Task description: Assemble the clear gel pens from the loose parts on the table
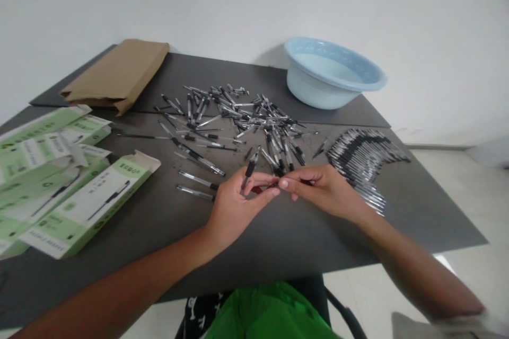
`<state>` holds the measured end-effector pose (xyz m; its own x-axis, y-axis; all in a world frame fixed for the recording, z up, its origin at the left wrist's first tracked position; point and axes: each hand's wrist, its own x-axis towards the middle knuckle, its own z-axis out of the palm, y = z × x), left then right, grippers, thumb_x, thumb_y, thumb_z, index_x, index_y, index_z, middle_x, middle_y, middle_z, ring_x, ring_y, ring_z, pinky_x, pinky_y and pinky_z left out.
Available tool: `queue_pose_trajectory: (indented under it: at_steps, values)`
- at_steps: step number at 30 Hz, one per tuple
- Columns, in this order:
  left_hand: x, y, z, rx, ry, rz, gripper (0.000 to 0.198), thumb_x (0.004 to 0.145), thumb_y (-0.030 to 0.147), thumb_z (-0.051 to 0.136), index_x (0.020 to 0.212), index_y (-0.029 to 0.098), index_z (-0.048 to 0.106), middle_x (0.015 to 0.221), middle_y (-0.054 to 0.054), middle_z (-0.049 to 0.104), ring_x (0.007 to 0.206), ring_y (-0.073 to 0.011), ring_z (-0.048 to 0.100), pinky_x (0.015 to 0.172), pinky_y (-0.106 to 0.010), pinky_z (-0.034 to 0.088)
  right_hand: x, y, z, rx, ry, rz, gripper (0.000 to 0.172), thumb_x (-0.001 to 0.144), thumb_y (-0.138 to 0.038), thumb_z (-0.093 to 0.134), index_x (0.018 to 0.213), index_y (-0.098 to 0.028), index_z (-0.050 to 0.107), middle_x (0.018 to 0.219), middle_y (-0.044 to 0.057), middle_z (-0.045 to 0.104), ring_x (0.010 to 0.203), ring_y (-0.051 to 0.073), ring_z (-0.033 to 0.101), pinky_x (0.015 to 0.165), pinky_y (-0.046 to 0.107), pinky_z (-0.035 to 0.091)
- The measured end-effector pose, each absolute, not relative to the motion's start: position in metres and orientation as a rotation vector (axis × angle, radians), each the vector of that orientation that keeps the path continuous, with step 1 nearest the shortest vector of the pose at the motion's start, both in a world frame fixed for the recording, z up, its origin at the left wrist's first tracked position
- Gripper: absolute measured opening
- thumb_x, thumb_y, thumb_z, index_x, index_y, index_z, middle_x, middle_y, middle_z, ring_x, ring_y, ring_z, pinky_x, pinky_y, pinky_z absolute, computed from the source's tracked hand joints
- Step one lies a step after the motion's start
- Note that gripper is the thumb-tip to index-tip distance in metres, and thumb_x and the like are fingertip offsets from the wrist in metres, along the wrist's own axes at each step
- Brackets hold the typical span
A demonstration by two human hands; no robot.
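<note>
My left hand [233,209] is closed around a clear-and-black gel pen [250,165], which sticks up past the thumb with its tip raised. Its thumb and fingertips also pinch toward my right hand [324,190]. The fingers of the right are pressed together at a small dark piece between the two hands, too covered to name. Beside my left hand lie two clear pens [195,192], partly hidden by it. Just beyond both hands spreads a loose heap of pens and pen parts [240,114].
To the right, many pens [358,156] lie side by side in a curved row. A light-blue basin [318,87] stands at the back right. Green-and-white pen boxes [93,204] overlap at the left, with a brown paper bag [119,71] behind them on the grey table [278,254].
</note>
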<state>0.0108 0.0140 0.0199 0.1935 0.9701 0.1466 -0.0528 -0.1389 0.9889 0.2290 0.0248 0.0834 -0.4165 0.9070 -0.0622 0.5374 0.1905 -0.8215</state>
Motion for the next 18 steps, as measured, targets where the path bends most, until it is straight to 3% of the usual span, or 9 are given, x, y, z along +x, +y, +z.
queue_pose_trajectory:
  at_steps: [6, 10, 11, 14, 18]
  values:
    - [0.008, 0.014, 0.015, 1.380, 1.020, 1.186, 0.016, 0.091, 0.026, 0.082, 0.085, 0.022, 0.067, 0.094, -0.004, 0.085, 0.087, -0.0227, 0.080, 0.080, -0.034, 0.062, 0.226, 0.020, 0.085, -1.351, -2.106, 0.835, 0.028, 0.096, -0.048, 0.074, 0.091, -0.023, 0.085, 0.074, 0.000, 0.075, 0.067, 0.012, 0.067, 0.062, 0.023, 0.046]
    - [0.011, 0.013, 0.018, 1.372, 1.006, 1.183, 0.016, 0.091, 0.025, 0.078, 0.080, 0.022, 0.067, 0.092, -0.004, 0.085, 0.081, -0.0223, 0.080, 0.073, -0.033, 0.061, 0.253, 0.054, 0.092, -1.438, -2.129, 0.578, 0.045, 0.093, -0.059, 0.072, 0.075, -0.020, 0.081, 0.066, 0.002, 0.072, 0.060, 0.014, 0.063, 0.056, 0.026, 0.043]
    - [0.011, 0.012, 0.020, 1.370, 1.004, 1.185, 0.018, 0.090, 0.024, 0.078, 0.077, 0.022, 0.066, 0.092, -0.005, 0.085, 0.081, -0.0222, 0.080, 0.073, -0.032, 0.061, 0.263, 0.069, 0.092, -1.491, -2.103, 0.481, 0.048, 0.096, -0.060, 0.067, 0.076, -0.019, 0.081, 0.067, 0.003, 0.072, 0.060, 0.015, 0.062, 0.055, 0.028, 0.041]
    - [0.013, 0.011, 0.025, 1.364, 0.996, 1.185, 0.027, 0.089, 0.021, 0.077, 0.069, 0.022, 0.059, 0.092, -0.005, 0.086, 0.082, -0.0220, 0.081, 0.073, -0.031, 0.061, 0.294, 0.121, 0.086, -1.602, -2.133, 0.295, 0.038, 0.099, -0.054, 0.067, 0.102, -0.020, 0.083, 0.093, 0.008, 0.081, 0.077, 0.020, 0.070, 0.070, 0.031, 0.051]
    - [0.013, 0.011, 0.024, 1.360, 1.005, 1.169, 0.026, 0.088, 0.016, 0.076, 0.070, 0.022, 0.058, 0.089, -0.004, 0.086, 0.084, -0.0229, 0.081, 0.077, -0.033, 0.061, 0.315, 0.176, 0.070, -1.676, -2.377, 0.285, 0.027, 0.102, -0.042, 0.067, 0.112, -0.019, 0.075, 0.107, 0.007, 0.077, 0.090, 0.020, 0.072, 0.087, 0.039, 0.060]
